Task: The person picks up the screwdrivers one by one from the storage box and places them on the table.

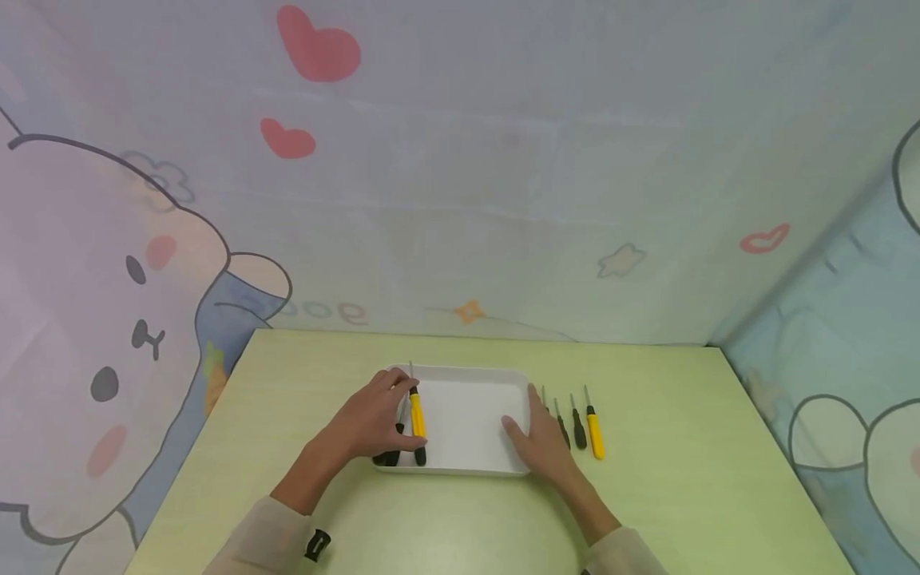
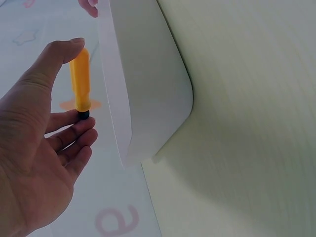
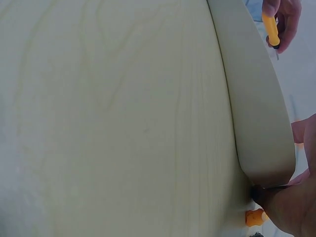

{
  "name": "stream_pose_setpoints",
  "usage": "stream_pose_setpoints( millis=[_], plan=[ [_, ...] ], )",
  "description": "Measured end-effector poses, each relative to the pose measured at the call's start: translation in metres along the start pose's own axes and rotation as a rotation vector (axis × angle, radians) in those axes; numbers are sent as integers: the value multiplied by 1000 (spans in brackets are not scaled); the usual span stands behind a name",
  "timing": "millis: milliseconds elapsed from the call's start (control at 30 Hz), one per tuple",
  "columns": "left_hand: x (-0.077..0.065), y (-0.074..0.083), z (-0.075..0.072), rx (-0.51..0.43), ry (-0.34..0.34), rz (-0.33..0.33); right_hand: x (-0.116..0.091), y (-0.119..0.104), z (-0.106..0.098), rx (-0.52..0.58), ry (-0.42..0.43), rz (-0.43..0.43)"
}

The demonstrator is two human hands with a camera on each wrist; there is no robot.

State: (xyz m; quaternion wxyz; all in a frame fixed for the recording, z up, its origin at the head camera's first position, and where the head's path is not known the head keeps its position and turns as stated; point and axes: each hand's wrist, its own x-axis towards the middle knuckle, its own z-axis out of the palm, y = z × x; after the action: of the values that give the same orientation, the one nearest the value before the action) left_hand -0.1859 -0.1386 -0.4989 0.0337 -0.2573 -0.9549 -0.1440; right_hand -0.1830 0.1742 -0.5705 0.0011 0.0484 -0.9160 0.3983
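Note:
My left hand (image 1: 375, 415) pinches a yellow-handled screwdriver (image 2: 80, 81) between thumb and fingertips, over the left part of a white tray (image 1: 474, 423). Its shaft points away from me. Black-handled screwdrivers (image 1: 391, 458) lie at the tray's left end, partly covered by that hand. At the opposite end, my right hand (image 1: 544, 447) grips the tray's wall, thumb on the inner side and fingers outside. Right beside these fingers lies a row of screwdrivers, several black-handled (image 1: 579, 434) and one yellow-handled (image 1: 595, 435); the hand partly hides the nearest.
The tray stands on a pale yellow-green tabletop (image 1: 647, 511). A printed cloth (image 1: 460, 160) with hearts and cartoon figures hangs behind the table and at both sides. A small black piece (image 1: 317, 545) shows beside the left sleeve.

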Motion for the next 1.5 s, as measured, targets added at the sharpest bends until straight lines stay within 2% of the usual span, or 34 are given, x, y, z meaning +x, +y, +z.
stream_pose_setpoints(
  millis=[567, 1033, 1500],
  plan=[
    [-6, -13, -3, 28, -1, -42, 0, -2, -1, 27, 6, 4],
    [-13, -22, -3, 31, 3, -81, 0, -2, -3, 2, 52, -63],
    [-14, -30, -17, 61, 4, -70, 1, -5, -4, 32, 20, -12]
  ],
)
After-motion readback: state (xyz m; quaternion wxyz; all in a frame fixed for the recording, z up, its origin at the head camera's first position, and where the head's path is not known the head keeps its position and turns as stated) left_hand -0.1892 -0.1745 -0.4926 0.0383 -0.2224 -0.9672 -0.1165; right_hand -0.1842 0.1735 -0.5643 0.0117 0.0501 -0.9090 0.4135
